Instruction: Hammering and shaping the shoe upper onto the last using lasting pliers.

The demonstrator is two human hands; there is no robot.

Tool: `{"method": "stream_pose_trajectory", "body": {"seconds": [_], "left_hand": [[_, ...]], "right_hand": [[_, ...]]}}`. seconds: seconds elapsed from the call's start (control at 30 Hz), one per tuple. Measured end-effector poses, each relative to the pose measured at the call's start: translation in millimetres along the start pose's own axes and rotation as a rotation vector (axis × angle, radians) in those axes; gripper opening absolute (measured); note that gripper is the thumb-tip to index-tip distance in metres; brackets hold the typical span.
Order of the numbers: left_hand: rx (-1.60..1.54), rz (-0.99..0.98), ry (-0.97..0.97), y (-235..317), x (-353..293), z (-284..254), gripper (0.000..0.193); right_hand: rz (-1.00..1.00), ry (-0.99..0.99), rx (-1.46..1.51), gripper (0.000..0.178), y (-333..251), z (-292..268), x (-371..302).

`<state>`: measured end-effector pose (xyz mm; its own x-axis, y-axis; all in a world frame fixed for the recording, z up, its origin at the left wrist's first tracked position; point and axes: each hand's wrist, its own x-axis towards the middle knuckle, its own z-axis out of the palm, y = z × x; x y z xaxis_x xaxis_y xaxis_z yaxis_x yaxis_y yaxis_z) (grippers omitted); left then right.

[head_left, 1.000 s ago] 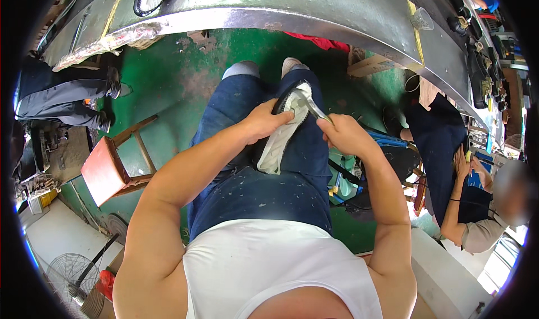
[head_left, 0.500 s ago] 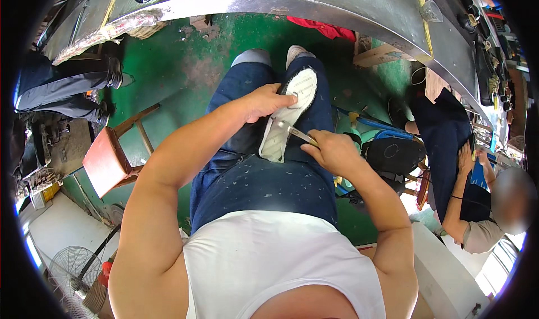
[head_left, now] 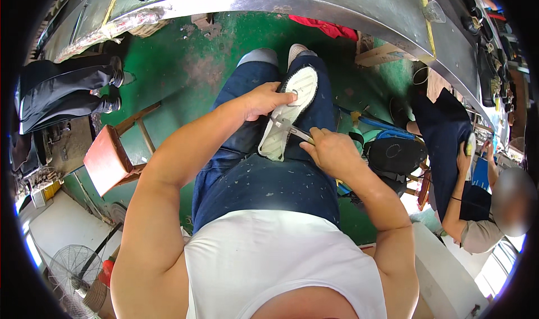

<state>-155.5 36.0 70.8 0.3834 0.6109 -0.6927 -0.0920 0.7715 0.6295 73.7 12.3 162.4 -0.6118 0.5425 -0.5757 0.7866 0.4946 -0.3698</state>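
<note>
My left hand [head_left: 266, 101] grips the edge of a shoe [head_left: 301, 92] that lies sole side up across my thighs. Its thumb presses on the pale insole, near a small ring-shaped mark, and its fingers are out of sight beneath. The shoe has a white underside with a dark, gathered rim around the toe. In my right hand [head_left: 332, 150] is a hammer-like metal tool [head_left: 301, 132], held by its handle with the fingers wrapped round. The tool's head overlaps the shoe's narrow middle; whether it touches the surface I cannot tell.
A metal-edged workbench [head_left: 236, 3] curves across the far side. To the left stand a reddish-brown stool [head_left: 106, 161] and a fan [head_left: 73, 268]. A black-topped seat [head_left: 396, 153] is close on my right. A co-worker [head_left: 477, 207] sits beyond it; another person's legs [head_left: 67, 89] show at far left.
The tool's head has shifted slightly toward the far left over the shoe. My left hand keeps its hold. At right, the co-worker's hands have moved, and a pale object now shows there.
</note>
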Motion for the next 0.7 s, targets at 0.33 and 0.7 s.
{"method": "stream_pose_trajectory", "body": {"seconds": [0.33, 0.7], "left_hand": [[0.341, 0.247, 0.057, -31.7, -13.4, 17.7, 0.072], [0.006, 0.403, 0.206, -65.3, -12.2, 44.6, 0.075]], "right_hand": [[0.141, -0.050, 0.515, 0.037, 22.0, 35.9, -30.2], [-0.042, 0.141, 0.102, 0.034, 15.0, 60.9, -51.2]]}}
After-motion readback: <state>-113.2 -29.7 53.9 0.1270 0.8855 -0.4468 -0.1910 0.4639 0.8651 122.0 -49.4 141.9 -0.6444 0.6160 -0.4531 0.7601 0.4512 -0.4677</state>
